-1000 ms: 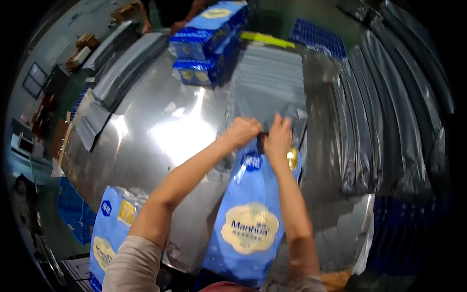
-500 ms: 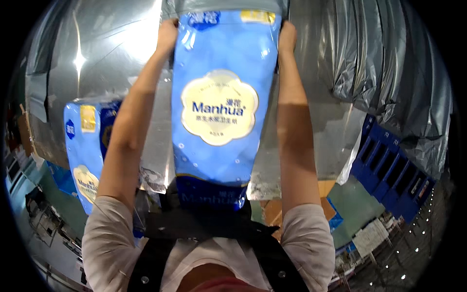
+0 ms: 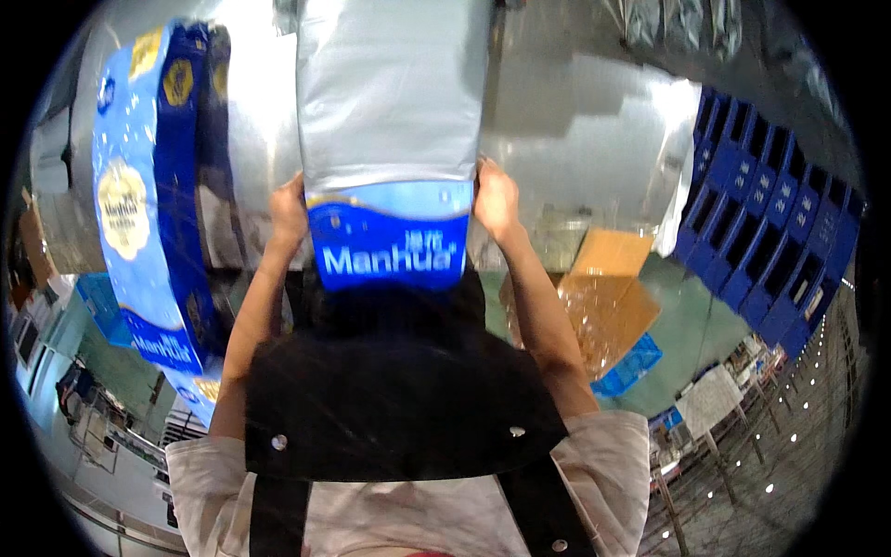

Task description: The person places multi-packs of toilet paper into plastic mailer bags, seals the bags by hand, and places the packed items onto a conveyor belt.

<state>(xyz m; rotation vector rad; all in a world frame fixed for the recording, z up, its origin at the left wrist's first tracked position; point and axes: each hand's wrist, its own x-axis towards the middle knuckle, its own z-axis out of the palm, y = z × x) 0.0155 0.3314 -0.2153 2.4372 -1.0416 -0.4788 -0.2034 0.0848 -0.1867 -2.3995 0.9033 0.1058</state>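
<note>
A blue tissue pack (image 3: 390, 243) lies in front of me on the metal table, mostly covered by a grey plastic bag (image 3: 393, 102). Only its near end, pale blue above and dark blue below, sticks out of the bag's mouth. My left hand (image 3: 290, 212) is closed at the left corner of that mouth, its fingertips partly hidden. On the opposite side my right hand (image 3: 497, 200) grips the bag's edge, thumb toward the pack. Further left, another blue tissue pack (image 3: 125, 200) stands on the table beside my left arm.
The shiny metal table (image 3: 566, 139) spreads to both sides. More grey bags (image 3: 682, 23) hang at the far right. Blue slotted bins (image 3: 756, 213) stand at the right, with an open cardboard box (image 3: 617, 297) and a blue crate (image 3: 631, 364) below the table's near edge.
The grey bag now covers most of the pack, which was fully exposed from above. Both hands have come from the far end toward my body. The view has shifted.
</note>
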